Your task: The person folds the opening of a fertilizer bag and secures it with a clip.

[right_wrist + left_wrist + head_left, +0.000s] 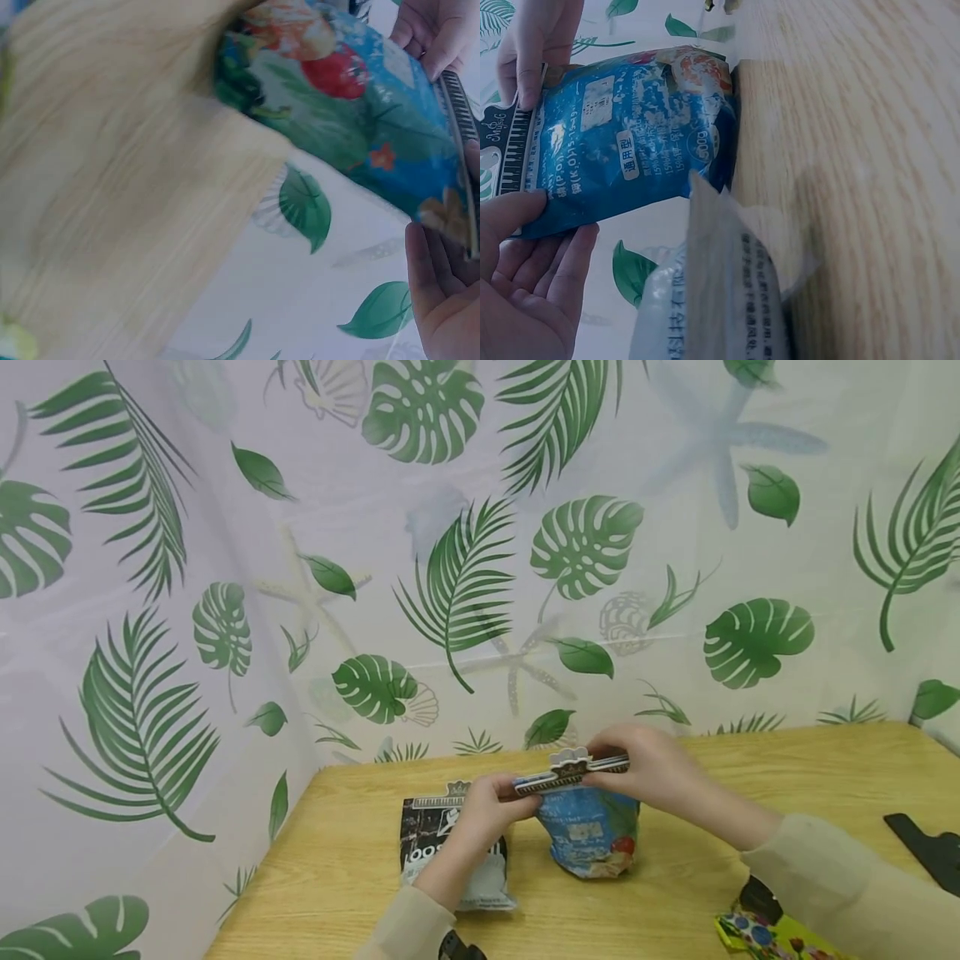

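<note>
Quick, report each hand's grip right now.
Left hand: closed, pinching one end of the clipped top of the blue bag.
Right hand: closed, pinching the other end.

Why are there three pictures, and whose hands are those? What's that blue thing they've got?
There's no robot here, just a person's own left hand and right hand. The big picture comes from a camera worn on the head, looking forward and down. The two smaller ones come from cameras on the left and right wrists, so they see the same thing from its two sides.

The hands pinch a long clip with piano keys on it, at the top of a blue bag. On the wooden table there's also a black-and-grey bag, a yellow packet partly hidden by the right sleeve, and a black object at the far right.
</note>
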The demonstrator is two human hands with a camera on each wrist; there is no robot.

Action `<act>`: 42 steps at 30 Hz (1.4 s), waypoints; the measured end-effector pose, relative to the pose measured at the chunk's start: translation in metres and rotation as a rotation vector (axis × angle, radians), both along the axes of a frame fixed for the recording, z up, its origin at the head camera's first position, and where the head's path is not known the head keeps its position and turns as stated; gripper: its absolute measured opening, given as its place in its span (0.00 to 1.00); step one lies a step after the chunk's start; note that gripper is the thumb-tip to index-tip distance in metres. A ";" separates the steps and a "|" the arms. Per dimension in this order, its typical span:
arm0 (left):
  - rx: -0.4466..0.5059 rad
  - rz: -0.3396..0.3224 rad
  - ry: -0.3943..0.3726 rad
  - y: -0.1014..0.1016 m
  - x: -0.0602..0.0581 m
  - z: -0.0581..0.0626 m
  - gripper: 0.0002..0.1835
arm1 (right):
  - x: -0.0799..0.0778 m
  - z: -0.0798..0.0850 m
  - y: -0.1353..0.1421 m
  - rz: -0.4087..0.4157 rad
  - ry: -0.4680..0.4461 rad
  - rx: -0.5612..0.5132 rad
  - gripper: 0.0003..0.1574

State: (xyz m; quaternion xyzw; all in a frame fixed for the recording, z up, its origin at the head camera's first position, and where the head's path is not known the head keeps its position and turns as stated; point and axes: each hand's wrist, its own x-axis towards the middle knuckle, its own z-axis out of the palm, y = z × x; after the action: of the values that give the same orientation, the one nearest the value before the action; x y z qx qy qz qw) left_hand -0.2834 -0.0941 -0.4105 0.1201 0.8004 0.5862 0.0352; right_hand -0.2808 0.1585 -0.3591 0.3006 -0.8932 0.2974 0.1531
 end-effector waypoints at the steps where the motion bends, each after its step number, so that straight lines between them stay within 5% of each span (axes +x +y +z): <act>1: 0.001 -0.007 -0.003 0.000 0.000 0.000 0.10 | 0.000 -0.001 0.003 -0.008 0.003 0.002 0.17; 12: -0.008 -0.036 -0.014 0.004 -0.002 0.001 0.11 | 0.000 -0.014 0.029 -0.044 -0.032 0.025 0.13; 18: -0.040 -0.025 -0.022 0.000 0.000 0.002 0.12 | 0.002 -0.022 0.033 -0.054 -0.094 0.022 0.28; 26: -0.004 -0.022 -0.040 0.002 0.000 0.004 0.12 | 0.004 -0.026 0.036 -0.080 -0.138 0.030 0.24; 34: 0.009 -0.005 -0.064 0.003 -0.002 -0.001 0.11 | 0.006 -0.030 0.038 0.013 -0.240 0.014 0.18; 42: -0.015 -0.066 -0.126 0.002 0.000 -0.002 0.15 | 0.006 -0.034 0.040 0.045 -0.275 0.036 0.16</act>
State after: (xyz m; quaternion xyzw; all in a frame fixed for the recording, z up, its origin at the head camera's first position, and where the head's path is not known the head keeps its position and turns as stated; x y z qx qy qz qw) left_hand -0.2832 -0.0919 -0.4127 0.1089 0.7965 0.5853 0.1055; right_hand -0.2743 0.1990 -0.3929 0.2796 -0.9039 0.3233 0.0171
